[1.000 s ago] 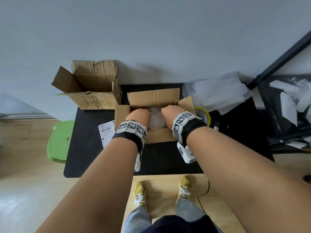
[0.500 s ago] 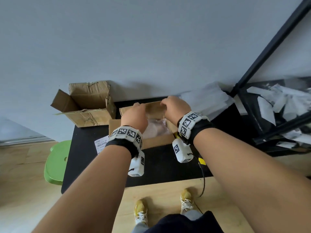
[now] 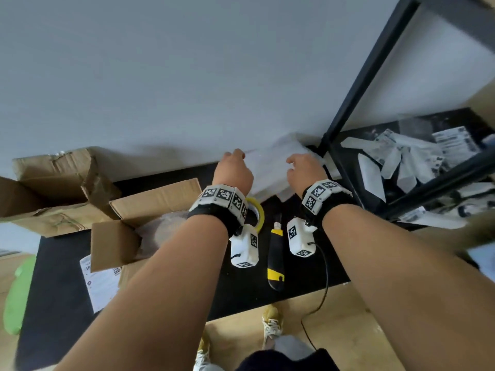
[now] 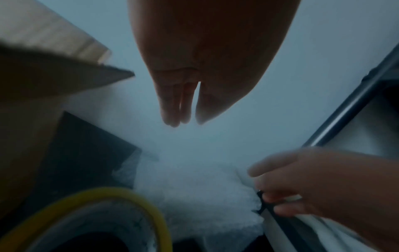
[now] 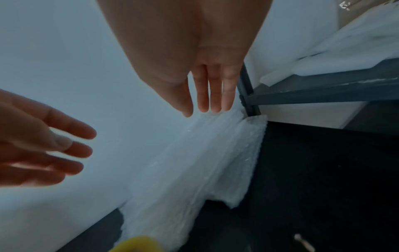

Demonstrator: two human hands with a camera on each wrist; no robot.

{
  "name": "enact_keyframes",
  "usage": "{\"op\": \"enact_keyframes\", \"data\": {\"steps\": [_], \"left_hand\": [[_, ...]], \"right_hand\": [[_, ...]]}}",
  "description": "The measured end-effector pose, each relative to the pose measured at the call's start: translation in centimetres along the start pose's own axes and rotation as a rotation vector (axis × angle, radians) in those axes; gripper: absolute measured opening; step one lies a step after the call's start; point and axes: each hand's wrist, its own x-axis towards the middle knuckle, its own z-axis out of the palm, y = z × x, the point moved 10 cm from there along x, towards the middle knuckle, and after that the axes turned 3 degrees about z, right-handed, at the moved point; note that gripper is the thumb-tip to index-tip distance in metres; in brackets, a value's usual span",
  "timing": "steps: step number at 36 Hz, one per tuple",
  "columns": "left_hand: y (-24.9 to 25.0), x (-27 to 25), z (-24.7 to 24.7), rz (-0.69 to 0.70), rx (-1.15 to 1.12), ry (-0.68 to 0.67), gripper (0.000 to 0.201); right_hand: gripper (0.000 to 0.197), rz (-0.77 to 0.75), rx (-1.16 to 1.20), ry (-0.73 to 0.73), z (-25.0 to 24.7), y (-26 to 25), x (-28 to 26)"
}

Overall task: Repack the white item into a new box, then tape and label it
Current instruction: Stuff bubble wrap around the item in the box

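Bright and even in the head view, with soft daylight on the pale wall (image 3: 187, 62). Soft gray shadow behind the cardboard boxes (image 3: 61, 188). Bent lines near the edges (a very wide lens), and smeared blur at the far right of the frame. Much darker in both wrist views, bluish and grainy. Left hand (image 4: 207, 59) almost a dark shape against the light wall. Fuzzy, out of focus yellow tape roll (image 4: 121, 209) at the lower left.
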Motion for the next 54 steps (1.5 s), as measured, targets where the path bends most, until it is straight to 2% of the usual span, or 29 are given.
{"op": "enact_keyframes", "data": {"steps": [7,12,18,23,25,30,33,38,41,44,50,54], "left_hand": [[-1.2,2.7,5.6,-0.146,0.192,-0.193,0.048],[-2.6,3.0,8.4,-0.194,0.265,-0.28,0.045],[-3.2,3.1,9.4,-0.224,0.311,-0.321,0.039],[-3.1,3.3,9.4,-0.235,0.326,-0.326,0.032],[-3.0,3.2,9.3,-0.239,0.316,-0.322,0.032],[-2.5,3.0,8.8,-0.239,0.286,-0.288,0.031],[-2.2,2.8,8.0,-0.238,0.283,-0.271,0.028],[-1.8,2.2,4.6,-0.257,0.232,-0.157,0.034],[-1.2,1.7,2.1,-0.236,0.184,-0.09,0.032],[-1.2,0.9,-0.7,-0.253,0.107,-0.016,0.036],[-2.8,-1.1,-7.0,-0.32,-0.138,0.163,0.045],[-4.9,-2.5,-9.7,-0.374,-0.274,0.225,0.055]], "right_hand": [[0.04,0.066,-0.101,-0.025,-0.6,3.0,4.9],[0.044,0.132,-0.113,-0.086,0.1,4.1,6.9],[0.041,0.18,-0.09,-0.14,0.9,4.6,7.8],[0.036,0.152,-0.102,-0.058,-0.2,4.2,7.8],[0.027,0.127,-0.088,-0.038,-0.6,3.8,7.7],[0.01,0.08,-0.016,-0.038,-1.7,3.1,6.9],[0.007,0.084,0.048,-0.035,-2.8,2.7,6.1],[0.011,0.066,0.148,-0.007,-5.1,1.0,4.7],[0.032,0.08,0.261,0.049,-6.6,-0.2,3.9],[0.036,0.086,0.368,0.099,-8.1,-2.0,2.7],[0.013,0.051,0.62,0.131,-9.7,-6.7,0.2],[0.014,0.015,0.698,0.131,-10.1,-9.6,-1.3]]}}
